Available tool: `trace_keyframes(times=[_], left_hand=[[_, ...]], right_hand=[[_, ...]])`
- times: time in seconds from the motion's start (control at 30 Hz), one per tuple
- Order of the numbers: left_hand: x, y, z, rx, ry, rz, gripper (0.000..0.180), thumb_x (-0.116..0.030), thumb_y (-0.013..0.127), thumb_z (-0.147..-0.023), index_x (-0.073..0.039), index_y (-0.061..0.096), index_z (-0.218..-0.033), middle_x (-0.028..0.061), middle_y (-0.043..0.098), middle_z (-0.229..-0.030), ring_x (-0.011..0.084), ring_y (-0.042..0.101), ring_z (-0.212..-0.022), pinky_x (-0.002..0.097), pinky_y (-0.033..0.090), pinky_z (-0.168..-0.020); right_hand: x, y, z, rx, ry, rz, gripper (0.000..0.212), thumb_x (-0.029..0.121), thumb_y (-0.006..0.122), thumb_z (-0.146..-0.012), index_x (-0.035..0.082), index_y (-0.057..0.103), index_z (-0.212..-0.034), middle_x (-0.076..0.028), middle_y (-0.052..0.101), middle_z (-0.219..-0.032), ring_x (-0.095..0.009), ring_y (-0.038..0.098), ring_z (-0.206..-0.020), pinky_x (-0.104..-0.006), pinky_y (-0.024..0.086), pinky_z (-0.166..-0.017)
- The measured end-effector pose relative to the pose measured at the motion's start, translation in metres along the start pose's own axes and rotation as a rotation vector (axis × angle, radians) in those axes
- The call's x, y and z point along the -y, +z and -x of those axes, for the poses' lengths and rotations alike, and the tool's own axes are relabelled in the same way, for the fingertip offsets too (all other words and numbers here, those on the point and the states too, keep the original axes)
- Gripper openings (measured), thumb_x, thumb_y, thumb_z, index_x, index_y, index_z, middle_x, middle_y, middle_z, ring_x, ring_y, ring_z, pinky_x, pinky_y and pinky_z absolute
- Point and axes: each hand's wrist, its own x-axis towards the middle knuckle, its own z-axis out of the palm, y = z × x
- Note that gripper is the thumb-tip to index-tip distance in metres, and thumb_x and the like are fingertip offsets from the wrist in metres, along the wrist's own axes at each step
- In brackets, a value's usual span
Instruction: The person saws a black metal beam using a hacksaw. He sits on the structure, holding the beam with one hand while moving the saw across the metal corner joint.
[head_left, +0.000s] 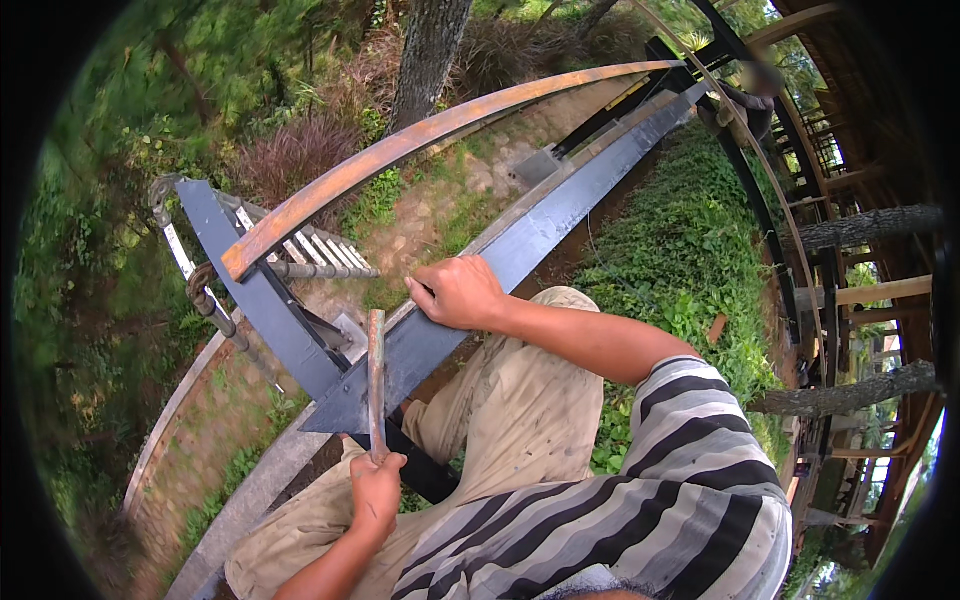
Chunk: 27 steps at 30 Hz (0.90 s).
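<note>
"Two bare hands in view, then. In the left hand [375,490]?"

"Holding a reddish-brown rod [377,375], fingers wrapped round its lower end, the rest pointing up, in front of the long dark grey beam [560,205]."

"Touching the beam?"

"Cannot tell from this angle. Overlapping it in the view, close to its pointed near end."

"And the right hand [462,292]?"

"Curled almost to a fist, resting on the beam a little farther along. Anything pinched inside? Cannot tell."

"Round about?"

"To the left of the beam, a rust-orange bar [400,140], near end at a second, shorter dark grey beam [260,310]. Beside that, a ladder [320,271] with pale rungs. Farther back, a tree trunk [430,60]. To the right, leafy green plants [680,240]."

"Anybody else?"

"Yes, near the far end of the long beam: another person [752,108], partly hidden."
</note>
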Motion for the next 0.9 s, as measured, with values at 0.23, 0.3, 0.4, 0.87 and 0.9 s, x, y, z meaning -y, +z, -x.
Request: trace_keyframes(times=[0.23, 0.3, 0.4, 0.87, 0.9], left_hand=[[0.005, 0.002, -0.004, 0.001, 0.018, 0.022, 0.023, -0.008, 0.067, -0.083, -0.01, 0.05, -0.068, -0.0044, 0.044, -0.059, 0.008, 0.038, -0.05, 0.0323, 0.029, -0.049], [0.004, 0.002, -0.004, 0.0, 0.009, 0.028, 0.022, -0.008, 0.067, -0.083, -0.01, 0.051, -0.069, -0.0041, 0.045, -0.058, 0.0078, 0.038, -0.049, 0.0322, 0.029, -0.047], [0.005, 0.0, -0.004, 0.014, 0.0, 0.038, 0.02, -0.008, 0.067, -0.084, -0.009, 0.052, -0.07, -0.0039, 0.045, -0.057, 0.0079, 0.039, -0.047, 0.0314, 0.029, -0.045], [0.01, 0.013, -0.008, 0.028, 0.032, 0.017, 0.021, -0.007, 0.065, -0.088, -0.011, 0.049, -0.074, -0.0039, 0.042, -0.053, 0.0087, 0.034, -0.037, 0.0298, 0.025, -0.034], [0.009, 0.014, -0.01, 0.022, 0.055, 0.004, 0.021, -0.007, 0.064, -0.088, -0.011, 0.049, -0.074, -0.0034, 0.042, -0.053, 0.009, 0.034, -0.037, 0.0301, 0.026, -0.034]], right_hand=[[0.001, -0.005, -0.004, 0.011, -0.001, -0.03, 0.03, 0.029, 0.061, -0.095, 0.006, 0.073, -0.08, -0.022, 0.066, -0.064, -0.042, 0.066, -0.059, -0.0536, 0.053, -0.059], [0.001, -0.006, -0.004, 0.01, -0.006, -0.043, 0.029, 0.028, 0.061, -0.095, 0.006, 0.073, -0.08, -0.022, 0.067, -0.065, -0.042, 0.066, -0.06, -0.0531, 0.053, -0.059], [0.003, -0.006, -0.004, 0.001, -0.02, -0.054, 0.028, 0.028, 0.063, -0.093, 0.006, 0.073, -0.081, -0.021, 0.068, -0.068, -0.041, 0.067, -0.061, -0.0526, 0.053, -0.06], [-0.009, -0.015, 0.003, -0.023, -0.068, 0.02, 0.043, 0.041, 0.057, -0.097, 0.005, 0.075, -0.082, -0.018, 0.071, -0.075, -0.039, 0.069, -0.072, -0.0506, 0.052, -0.076], [-0.01, -0.016, 0.002, -0.04, -0.079, 0.052, 0.045, 0.041, 0.056, -0.098, 0.005, 0.075, -0.08, -0.017, 0.071, -0.074, -0.038, 0.069, -0.072, -0.0501, 0.051, -0.078]])
